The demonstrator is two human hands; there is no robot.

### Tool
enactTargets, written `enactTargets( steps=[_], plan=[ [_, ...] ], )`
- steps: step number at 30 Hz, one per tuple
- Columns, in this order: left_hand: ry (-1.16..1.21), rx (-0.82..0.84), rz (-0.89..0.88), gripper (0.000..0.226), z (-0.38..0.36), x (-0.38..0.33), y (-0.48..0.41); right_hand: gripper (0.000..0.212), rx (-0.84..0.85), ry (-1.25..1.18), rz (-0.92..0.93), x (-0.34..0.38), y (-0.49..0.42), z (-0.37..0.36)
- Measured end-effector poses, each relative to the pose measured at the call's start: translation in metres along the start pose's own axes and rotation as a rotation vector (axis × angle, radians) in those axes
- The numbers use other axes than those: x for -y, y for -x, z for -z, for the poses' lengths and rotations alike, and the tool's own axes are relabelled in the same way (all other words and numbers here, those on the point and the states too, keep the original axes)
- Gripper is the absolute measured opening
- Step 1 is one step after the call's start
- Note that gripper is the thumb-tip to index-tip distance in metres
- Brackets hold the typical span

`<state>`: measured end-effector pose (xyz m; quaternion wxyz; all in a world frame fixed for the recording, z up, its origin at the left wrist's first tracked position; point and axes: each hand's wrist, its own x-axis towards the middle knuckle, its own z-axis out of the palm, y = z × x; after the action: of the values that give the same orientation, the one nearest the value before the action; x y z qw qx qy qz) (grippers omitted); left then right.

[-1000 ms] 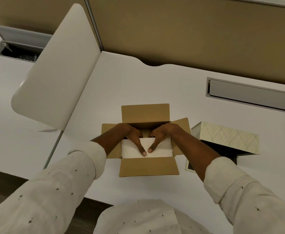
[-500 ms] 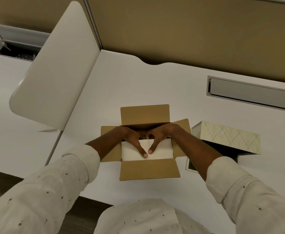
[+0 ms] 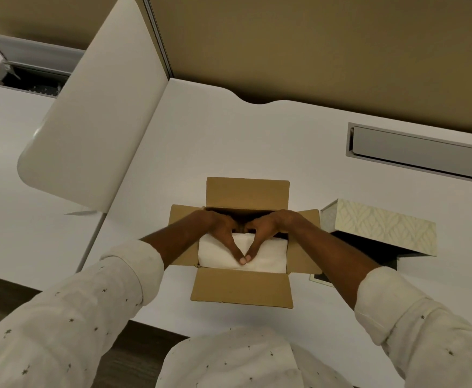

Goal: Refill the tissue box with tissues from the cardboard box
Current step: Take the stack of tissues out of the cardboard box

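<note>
Resting on the white tabletop: one cardboard box, flaps open, holding a white tissue stack. Left hand and right hand reach into it, thumbs meeting atop the stack, fingers hidden behind it, so grip cannot be told. Patterned tissue box lies just right of the cardboard box, tilted.

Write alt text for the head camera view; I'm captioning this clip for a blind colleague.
Both hands, the left hand and right hand, reach into an open cardboard box on a white desk, thumbs meeting on a white stack of tissues. A patterned tissue box sits to the right, beside the cardboard box.
</note>
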<state>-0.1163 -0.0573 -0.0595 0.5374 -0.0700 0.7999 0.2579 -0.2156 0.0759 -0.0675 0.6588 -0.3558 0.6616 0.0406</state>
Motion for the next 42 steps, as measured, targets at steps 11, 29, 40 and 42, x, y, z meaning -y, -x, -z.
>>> enactTargets(
  steps=[11, 29, 40, 42],
  plan=[
    [-0.106, -0.108, -0.089, 0.128, -0.006, 0.016, 0.024, 0.098, -0.338, 0.135, 0.201, -0.006, 0.014, -0.022],
    [1.014, -0.556, -0.398, 0.113, 0.003, 0.05, 0.097, 0.101, -0.99, -0.078, 0.542, -0.008, 0.038, -0.041],
    [1.096, -0.61, -0.605, 0.098, -0.009, 0.054, 0.125, 0.101, -0.68, -0.391, 0.436, 0.015, 0.085, -0.01],
    [1.102, -0.521, -0.608, 0.1, -0.015, 0.057, 0.133, 0.093, -0.47, -0.431, 0.389, 0.017, 0.1, -0.002]
  ],
)
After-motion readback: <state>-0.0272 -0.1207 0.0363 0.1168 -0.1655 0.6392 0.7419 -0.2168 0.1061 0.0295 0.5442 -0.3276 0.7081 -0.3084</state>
